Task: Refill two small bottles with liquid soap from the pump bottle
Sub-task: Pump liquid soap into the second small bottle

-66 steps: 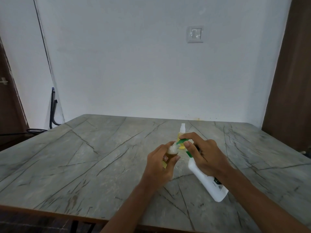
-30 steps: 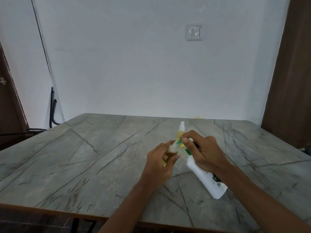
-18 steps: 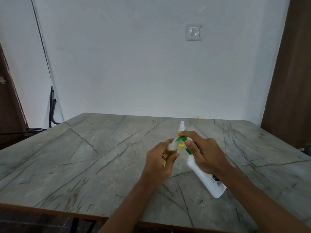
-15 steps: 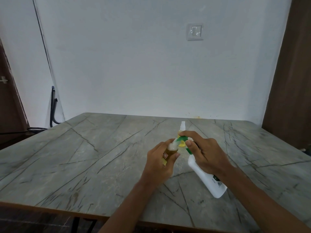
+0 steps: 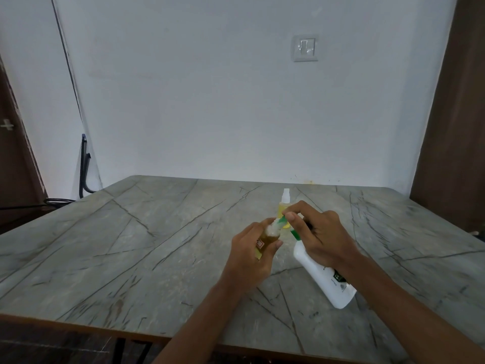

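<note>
Right hand [image 5: 325, 237] — fingers [image 5: 301, 205] round pump bottle [image 5: 322, 282]

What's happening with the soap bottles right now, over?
Left hand grips small amber bottle. Right hand holds tilted pump bottle, nozzle at its mouth. Yellow bottle stands behind.

- Light: soft, diffuse, moderately bright. Cool bluish cast over the white wall [image 5: 210, 106]. Source not in view.
- Wall reads brightest low down, just above the worktop [image 5: 126, 258], and dims toward the upper corners.
- Worktop matte, evenly lit.
- Shadows: weak, soft-edged, on the worktop beside the base of the pump bottle [image 5: 322, 279] and under the right hand [image 5: 325, 237].
- Left brown panel [image 5: 15, 179] and right brown panel [image 5: 456, 127] underexposed, little detail.
- Wide-angle distortion: dark line on wall [image 5: 68, 72] leans; worktop sides splay outward.
- Slight motion smear on the right hand's fingers [image 5: 294, 219]. Pump bottle label print unreadable.
</note>
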Action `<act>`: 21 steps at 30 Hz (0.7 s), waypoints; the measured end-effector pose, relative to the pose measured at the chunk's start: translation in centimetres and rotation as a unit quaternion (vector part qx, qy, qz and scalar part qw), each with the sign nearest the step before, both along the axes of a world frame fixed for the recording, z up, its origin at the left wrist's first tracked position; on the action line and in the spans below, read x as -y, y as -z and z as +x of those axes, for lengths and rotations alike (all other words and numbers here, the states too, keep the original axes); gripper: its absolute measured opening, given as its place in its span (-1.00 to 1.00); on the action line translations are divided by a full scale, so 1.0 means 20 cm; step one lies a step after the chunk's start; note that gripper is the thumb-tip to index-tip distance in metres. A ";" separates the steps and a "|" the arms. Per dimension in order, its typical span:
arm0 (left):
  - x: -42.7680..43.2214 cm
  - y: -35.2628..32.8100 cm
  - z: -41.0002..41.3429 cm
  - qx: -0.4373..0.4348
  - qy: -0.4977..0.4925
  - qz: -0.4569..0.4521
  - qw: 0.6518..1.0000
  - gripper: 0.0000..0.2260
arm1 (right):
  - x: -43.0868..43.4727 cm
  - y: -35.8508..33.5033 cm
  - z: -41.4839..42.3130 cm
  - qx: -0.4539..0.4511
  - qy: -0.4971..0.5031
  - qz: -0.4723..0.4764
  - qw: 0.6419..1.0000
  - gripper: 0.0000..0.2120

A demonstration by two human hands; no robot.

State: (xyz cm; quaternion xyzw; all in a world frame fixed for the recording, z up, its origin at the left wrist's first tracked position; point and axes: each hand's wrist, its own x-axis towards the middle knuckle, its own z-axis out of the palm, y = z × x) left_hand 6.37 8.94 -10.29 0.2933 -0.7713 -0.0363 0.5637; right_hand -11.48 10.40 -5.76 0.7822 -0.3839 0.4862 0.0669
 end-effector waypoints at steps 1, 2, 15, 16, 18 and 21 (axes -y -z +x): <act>0.00 0.00 0.00 0.008 0.004 0.001 1.000 -0.65 | 0.00 0.00 0.00 0.004 0.001 -0.002 1.000 -0.63; 0.00 0.01 0.00 0.012 0.007 0.002 1.000 -0.65 | 0.00 0.00 0.00 0.006 0.002 -0.004 1.000 -0.62; 0.00 -0.01 0.00 -0.021 0.001 -0.011 1.000 -0.64 | 0.00 0.03 -0.02 -0.044 0.008 -0.016 0.999 -0.55; 0.00 -0.01 0.00 -0.021 0.001 -0.011 1.000 -0.64 | 0.00 0.03 -0.02 -0.046 0.008 -0.018 0.999 -0.55; 0.00 -0.01 0.00 -0.023 0.002 -0.010 1.000 -0.64 | 0.00 0.04 -0.02 -0.043 0.008 -0.020 0.999 -0.56; 0.00 -0.02 0.00 -0.024 0.006 -0.008 1.000 -0.64 | 0.01 0.03 -0.01 -0.032 0.005 -0.014 0.999 -0.58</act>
